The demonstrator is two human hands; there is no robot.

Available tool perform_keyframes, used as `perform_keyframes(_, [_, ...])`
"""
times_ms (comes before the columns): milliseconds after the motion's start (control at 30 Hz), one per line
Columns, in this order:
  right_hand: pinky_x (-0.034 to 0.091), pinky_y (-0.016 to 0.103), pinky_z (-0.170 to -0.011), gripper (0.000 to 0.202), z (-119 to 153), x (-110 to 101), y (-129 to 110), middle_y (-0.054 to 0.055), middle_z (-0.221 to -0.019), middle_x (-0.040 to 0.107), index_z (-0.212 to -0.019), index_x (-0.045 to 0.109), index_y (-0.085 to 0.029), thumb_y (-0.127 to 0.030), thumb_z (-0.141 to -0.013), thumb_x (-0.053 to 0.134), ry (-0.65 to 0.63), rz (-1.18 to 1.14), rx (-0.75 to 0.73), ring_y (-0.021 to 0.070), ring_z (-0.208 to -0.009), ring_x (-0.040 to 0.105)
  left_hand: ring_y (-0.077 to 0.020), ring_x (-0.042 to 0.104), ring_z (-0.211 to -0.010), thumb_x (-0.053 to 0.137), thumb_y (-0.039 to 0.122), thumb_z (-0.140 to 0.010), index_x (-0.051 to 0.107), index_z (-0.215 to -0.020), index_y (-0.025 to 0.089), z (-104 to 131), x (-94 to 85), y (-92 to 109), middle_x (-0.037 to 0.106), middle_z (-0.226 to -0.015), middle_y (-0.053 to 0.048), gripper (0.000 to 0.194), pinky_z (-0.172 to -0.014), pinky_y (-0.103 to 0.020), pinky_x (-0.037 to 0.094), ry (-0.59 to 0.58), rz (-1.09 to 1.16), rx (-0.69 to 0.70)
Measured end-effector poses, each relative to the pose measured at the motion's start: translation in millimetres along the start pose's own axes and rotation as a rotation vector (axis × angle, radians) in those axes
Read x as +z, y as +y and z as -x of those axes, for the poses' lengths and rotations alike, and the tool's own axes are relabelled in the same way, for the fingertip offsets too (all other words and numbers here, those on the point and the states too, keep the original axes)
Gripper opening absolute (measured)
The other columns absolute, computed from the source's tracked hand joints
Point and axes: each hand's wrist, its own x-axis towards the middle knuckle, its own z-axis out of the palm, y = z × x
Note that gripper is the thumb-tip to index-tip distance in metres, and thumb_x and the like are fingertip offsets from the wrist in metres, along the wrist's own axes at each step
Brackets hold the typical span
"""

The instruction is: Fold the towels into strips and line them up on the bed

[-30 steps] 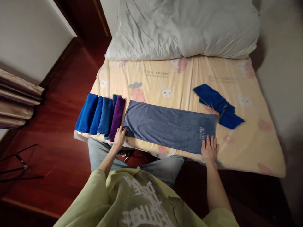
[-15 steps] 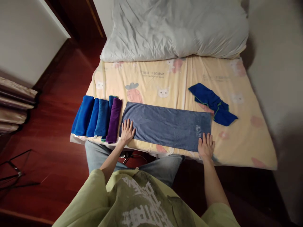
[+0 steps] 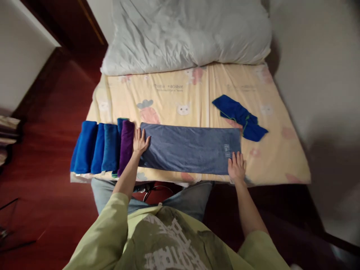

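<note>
A grey-blue towel (image 3: 185, 148) lies flat in a long strip across the bed, with pale lettering near its right end. My left hand (image 3: 141, 142) rests open on the towel's left edge, fingers pointing away from me. At the opposite end, my right hand (image 3: 237, 167) lies open over the near right corner, below the lettering. Just left of my left hand is a folded purple towel (image 3: 126, 148), the last in a row of several folded blue towels (image 3: 86, 147). A crumpled dark blue cloth (image 3: 239, 116) with green edging sits beyond the towel's right end.
The bed has a yellow sheet (image 3: 168, 107) printed with rabbits and carrots. A bulky grey-white quilt (image 3: 188, 37) covers its far end. Dark red flooring (image 3: 47, 150) runs along the left, and a wall (image 3: 317, 93) stands on the right. Black thin legs (image 3: 14, 232) show at lower left.
My left hand has slid away from me along the towel's left edge, from the near corner toward the far one. My right hand stays near its corner. The whole view has shifted slightly.
</note>
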Motion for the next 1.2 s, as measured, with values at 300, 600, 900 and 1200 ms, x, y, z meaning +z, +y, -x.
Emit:
perform_keyframes(300, [0.011, 0.052, -0.125, 0.061, 1.1, -9.0, -3.7, 0.011, -0.169, 0.017, -0.16, 0.028, -0.013, -0.039, -0.106, 0.017, 0.013, -0.027, 0.049, 0.0241, -0.156, 0.007, -0.0266, 0.008, -0.157, 0.029, 0.041, -0.103, 0.034, -0.158, 0.016, 111.7, 0.7, -3.9, 0.016, -0.168, -0.012, 0.06, -0.126, -0.053, 0.017, -0.002, 0.019, 0.129])
perform_keyframes(600, [0.039, 0.046, -0.112, 0.055, 84.9, -24.1, -99.4, 0.02, -0.135, 0.062, -0.13, 0.063, -0.012, -0.049, -0.099, 0.037, 0.283, -0.653, 0.237, 0.0286, -0.129, 0.054, -0.0299, 0.012, -0.156, 0.029, 0.042, -0.102, 0.034, -0.157, 0.014, 112.8, -5.9, -3.7, 0.019, -0.167, -0.015, 0.062, -0.125, -0.056, 0.018, 0.006, 0.031, 0.059])
perform_keyframes(900, [0.06, 0.037, -0.072, 0.061, 153.4, 27.9, -236.7, 0.009, -0.089, 0.076, -0.105, 0.067, -0.013, -0.063, -0.07, 0.074, 0.014, -1.607, 0.706, 0.0245, -0.077, 0.072, -0.0339, 0.014, -0.155, 0.033, 0.046, -0.098, 0.033, -0.155, 0.003, 8.3, -5.3, 7.4, 0.022, -0.165, -0.021, 0.072, -0.124, -0.055, 0.019, -0.135, -0.025, 0.101])
perform_keyframes(1200, [0.056, 0.034, -0.055, 0.052, 138.7, 30.5, -247.2, 0.006, -0.075, 0.074, -0.091, 0.067, -0.019, -0.067, -0.071, 0.07, 0.079, -1.484, 0.803, 0.0233, -0.064, 0.07, -0.033, 0.019, -0.154, 0.033, 0.052, -0.097, 0.034, -0.156, 0.007, -42.9, -7.6, 6.0, 0.028, -0.164, -0.018, 0.074, -0.124, -0.053, 0.02, -0.158, -0.042, 0.097])
